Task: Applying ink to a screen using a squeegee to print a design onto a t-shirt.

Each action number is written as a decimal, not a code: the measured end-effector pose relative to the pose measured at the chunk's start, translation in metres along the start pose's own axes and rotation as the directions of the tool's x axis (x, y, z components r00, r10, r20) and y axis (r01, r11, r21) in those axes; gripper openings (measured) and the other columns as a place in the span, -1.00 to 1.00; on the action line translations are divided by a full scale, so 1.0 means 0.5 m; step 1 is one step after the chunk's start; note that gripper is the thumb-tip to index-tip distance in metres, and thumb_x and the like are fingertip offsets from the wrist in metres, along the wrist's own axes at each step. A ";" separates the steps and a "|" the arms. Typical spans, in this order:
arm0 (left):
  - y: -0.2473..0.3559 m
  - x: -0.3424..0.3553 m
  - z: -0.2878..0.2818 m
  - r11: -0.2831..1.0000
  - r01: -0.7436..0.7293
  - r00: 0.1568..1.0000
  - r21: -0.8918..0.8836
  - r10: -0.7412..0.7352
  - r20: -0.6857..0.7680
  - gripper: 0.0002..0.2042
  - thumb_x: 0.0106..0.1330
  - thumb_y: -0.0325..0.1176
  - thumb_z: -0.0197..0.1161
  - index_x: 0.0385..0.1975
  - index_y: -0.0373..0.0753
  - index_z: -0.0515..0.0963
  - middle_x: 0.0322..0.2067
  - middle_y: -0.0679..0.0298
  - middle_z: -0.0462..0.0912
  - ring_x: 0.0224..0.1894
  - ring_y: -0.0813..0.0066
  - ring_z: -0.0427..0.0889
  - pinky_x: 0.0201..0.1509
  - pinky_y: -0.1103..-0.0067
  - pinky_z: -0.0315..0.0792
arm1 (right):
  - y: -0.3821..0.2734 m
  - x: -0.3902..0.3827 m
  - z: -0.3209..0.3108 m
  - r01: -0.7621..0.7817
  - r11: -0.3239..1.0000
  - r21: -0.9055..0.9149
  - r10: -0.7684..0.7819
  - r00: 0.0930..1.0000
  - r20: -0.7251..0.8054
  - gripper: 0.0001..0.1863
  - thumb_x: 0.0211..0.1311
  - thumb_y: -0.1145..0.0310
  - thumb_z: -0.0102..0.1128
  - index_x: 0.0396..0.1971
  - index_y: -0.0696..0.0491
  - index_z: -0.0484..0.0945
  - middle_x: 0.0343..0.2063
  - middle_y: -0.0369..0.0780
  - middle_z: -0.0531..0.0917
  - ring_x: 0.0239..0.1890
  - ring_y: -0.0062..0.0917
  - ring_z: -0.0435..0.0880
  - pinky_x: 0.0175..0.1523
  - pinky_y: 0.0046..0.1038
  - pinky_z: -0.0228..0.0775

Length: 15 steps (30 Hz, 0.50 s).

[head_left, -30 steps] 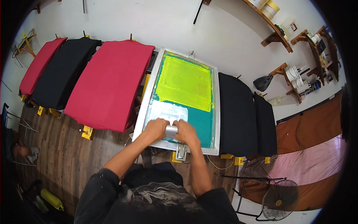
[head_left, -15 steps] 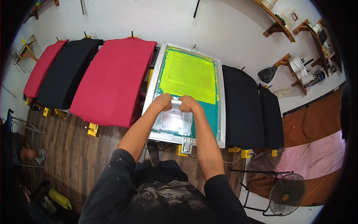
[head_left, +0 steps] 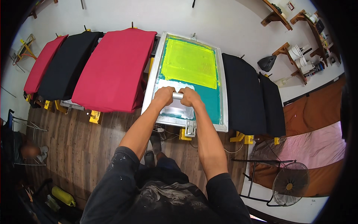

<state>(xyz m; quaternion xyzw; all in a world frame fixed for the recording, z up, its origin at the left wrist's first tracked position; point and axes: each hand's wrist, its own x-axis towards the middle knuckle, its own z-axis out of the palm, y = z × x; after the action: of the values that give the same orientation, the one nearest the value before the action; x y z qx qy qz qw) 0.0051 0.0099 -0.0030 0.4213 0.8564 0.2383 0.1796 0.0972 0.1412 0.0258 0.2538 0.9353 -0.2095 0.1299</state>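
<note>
At the picture's centre, the left hand and right hand wrap tightly around a silver squeegee handle, over the lower part of a screen-printing frame. Yellow-green ink covers the mesh above; red fabric lies left of centre.

Screen frame: silver-grey. Mesh: teal; fluorescent yellow-green panel toward the frame's far edge, whitish patch toward its near left corner. Bar: silver. Draped cloths: two crimson, three black. Floor: brown wood-grain. Shirt: black, grey print.
</note>
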 end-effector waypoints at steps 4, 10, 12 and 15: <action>0.010 -0.028 -0.004 1.000 0.015 0.999 0.000 -0.015 0.030 -0.67 0.06 -0.56 0.20 -0.17 -0.12 0.69 -0.30 -0.01 0.72 -0.19 0.04 0.71 -0.07 0.30 0.57 | 0.000 -0.022 0.010 0.007 1.000 -0.013 -0.007 1.000 0.002 -0.52 -0.20 0.51 0.13 -0.14 -0.04 0.67 -0.22 -0.07 0.71 -0.14 -0.17 0.68 -0.02 -0.25 0.53; 0.009 -0.052 -0.002 0.999 0.027 0.998 0.032 -0.028 0.057 -0.67 0.05 -0.57 0.20 -0.17 -0.14 0.69 -0.28 -0.02 0.71 -0.17 0.04 0.71 -0.06 0.31 0.57 | -0.002 -0.028 0.021 0.014 0.998 -0.054 -0.010 0.997 0.075 -0.53 -0.16 0.47 0.18 -0.12 -0.12 0.67 -0.18 -0.13 0.72 -0.09 -0.23 0.69 0.02 -0.27 0.53; 0.018 -0.057 -0.009 0.999 0.025 0.996 0.035 -0.028 0.082 -0.68 0.05 -0.55 0.20 -0.17 -0.15 0.69 -0.27 -0.02 0.71 -0.16 0.04 0.70 -0.05 0.30 0.57 | 0.005 -0.027 0.022 0.021 0.998 -0.064 -0.014 0.994 0.106 -0.51 -0.20 0.47 0.18 -0.11 -0.09 0.67 -0.18 -0.11 0.72 -0.10 -0.23 0.69 0.00 -0.30 0.53; 0.024 -0.055 -0.017 0.998 0.037 0.992 0.046 -0.042 0.115 -0.69 0.05 -0.52 0.21 -0.18 -0.14 0.69 -0.24 -0.02 0.71 -0.14 0.03 0.70 -0.03 0.30 0.57 | 0.002 -0.033 0.009 0.013 0.999 -0.050 -0.005 0.988 0.155 -0.49 -0.24 0.48 0.16 -0.12 -0.07 0.67 -0.23 -0.08 0.73 -0.15 -0.22 0.70 -0.05 -0.31 0.55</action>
<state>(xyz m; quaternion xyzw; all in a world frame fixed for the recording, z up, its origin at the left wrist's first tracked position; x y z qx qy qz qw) 0.0245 -0.0081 0.0135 0.4212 0.8577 0.1910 0.2245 0.1121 0.1332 0.0272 0.2294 0.9286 -0.2050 0.2074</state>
